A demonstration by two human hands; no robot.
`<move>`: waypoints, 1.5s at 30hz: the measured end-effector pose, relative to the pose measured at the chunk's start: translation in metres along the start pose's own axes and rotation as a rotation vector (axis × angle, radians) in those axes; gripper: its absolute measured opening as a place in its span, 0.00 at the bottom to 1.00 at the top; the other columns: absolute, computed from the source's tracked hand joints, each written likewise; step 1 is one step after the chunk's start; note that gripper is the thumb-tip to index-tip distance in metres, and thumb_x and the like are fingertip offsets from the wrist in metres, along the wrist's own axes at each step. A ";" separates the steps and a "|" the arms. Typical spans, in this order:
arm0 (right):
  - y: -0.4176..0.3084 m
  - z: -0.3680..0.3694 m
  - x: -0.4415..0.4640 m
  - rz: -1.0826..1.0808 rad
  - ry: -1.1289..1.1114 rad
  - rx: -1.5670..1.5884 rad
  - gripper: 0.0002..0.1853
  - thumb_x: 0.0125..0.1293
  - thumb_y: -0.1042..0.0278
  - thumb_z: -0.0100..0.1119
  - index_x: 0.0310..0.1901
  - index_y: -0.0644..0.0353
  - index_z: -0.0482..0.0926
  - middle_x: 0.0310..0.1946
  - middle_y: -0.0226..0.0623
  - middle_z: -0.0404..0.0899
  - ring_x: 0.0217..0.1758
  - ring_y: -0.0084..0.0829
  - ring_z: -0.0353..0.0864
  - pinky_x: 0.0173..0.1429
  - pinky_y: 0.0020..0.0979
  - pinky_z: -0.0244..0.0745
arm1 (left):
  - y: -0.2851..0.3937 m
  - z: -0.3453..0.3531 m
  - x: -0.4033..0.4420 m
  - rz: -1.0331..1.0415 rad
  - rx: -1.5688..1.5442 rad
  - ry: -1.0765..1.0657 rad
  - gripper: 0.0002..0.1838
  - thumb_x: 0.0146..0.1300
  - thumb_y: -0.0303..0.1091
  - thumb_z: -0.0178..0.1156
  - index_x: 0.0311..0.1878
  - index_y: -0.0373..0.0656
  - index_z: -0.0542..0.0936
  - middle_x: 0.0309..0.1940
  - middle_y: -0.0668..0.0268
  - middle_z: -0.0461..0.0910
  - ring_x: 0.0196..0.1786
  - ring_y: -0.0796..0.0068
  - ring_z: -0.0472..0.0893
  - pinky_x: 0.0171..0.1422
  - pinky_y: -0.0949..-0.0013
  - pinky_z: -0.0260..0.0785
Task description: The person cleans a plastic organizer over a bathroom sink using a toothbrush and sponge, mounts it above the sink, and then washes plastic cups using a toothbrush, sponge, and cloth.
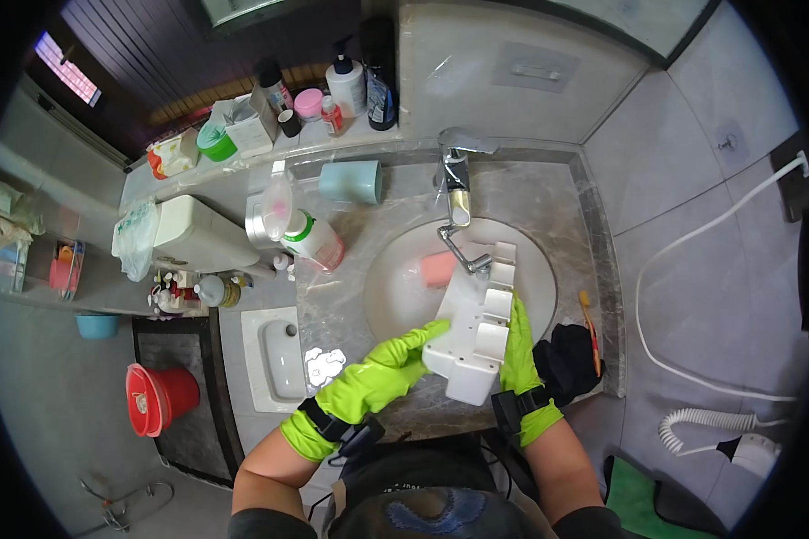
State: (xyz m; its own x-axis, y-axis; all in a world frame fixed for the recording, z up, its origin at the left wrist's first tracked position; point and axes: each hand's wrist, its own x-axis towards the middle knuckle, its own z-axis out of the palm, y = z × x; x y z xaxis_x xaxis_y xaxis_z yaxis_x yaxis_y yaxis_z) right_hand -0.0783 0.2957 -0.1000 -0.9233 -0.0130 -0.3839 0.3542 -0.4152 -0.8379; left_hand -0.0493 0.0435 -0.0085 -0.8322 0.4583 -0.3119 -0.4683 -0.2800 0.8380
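Fingers of the left hand (388,361) and right hand (518,361) grip a white holder (463,323) by its sides, slanted over the front edge of the basin (392,292). A pink block (437,269) lies inside near the faucet (457,187); a cup (351,181) lies toward the back-left of the desk (521,193), a toothbrush (591,331) along its right edge.

gloves (366,384): 2 | white holder (459,325): 1 | washbasin (389,301): 1 | teal cup (351,182): 1
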 end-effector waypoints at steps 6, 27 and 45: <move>0.003 0.017 -0.011 -0.088 0.065 -0.287 0.35 0.82 0.53 0.50 0.81 0.61 0.53 0.74 0.42 0.66 0.71 0.30 0.70 0.73 0.31 0.67 | 0.012 0.012 0.010 -0.289 -0.120 0.414 0.25 0.73 0.30 0.64 0.70 0.38 0.74 0.61 0.60 0.81 0.60 0.75 0.81 0.63 0.67 0.75; -0.016 -0.003 0.008 -0.092 0.235 0.174 0.46 0.74 0.71 0.62 0.83 0.47 0.42 0.75 0.44 0.60 0.74 0.41 0.69 0.69 0.44 0.75 | -0.011 -0.097 0.117 -0.193 0.015 -0.085 0.36 0.60 0.13 0.65 0.73 0.42 0.74 0.63 0.62 0.81 0.63 0.70 0.79 0.69 0.68 0.72; 0.065 -0.042 0.030 0.085 0.216 0.462 0.17 0.80 0.71 0.50 0.67 0.56 0.68 0.58 0.42 0.75 0.59 0.43 0.77 0.70 0.49 0.75 | 0.007 -0.077 0.086 0.131 0.794 0.038 0.30 0.53 0.20 0.74 0.62 0.39 0.81 0.51 0.62 0.85 0.52 0.72 0.82 0.60 0.66 0.76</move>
State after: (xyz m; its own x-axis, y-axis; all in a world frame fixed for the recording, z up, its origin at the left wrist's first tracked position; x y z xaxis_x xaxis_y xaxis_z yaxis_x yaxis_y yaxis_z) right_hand -0.0766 0.3067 -0.1827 -0.8249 0.1039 -0.5557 0.2791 -0.7800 -0.5601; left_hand -0.1470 0.0158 -0.0644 -0.8820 0.4304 -0.1920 -0.0271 0.3605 0.9324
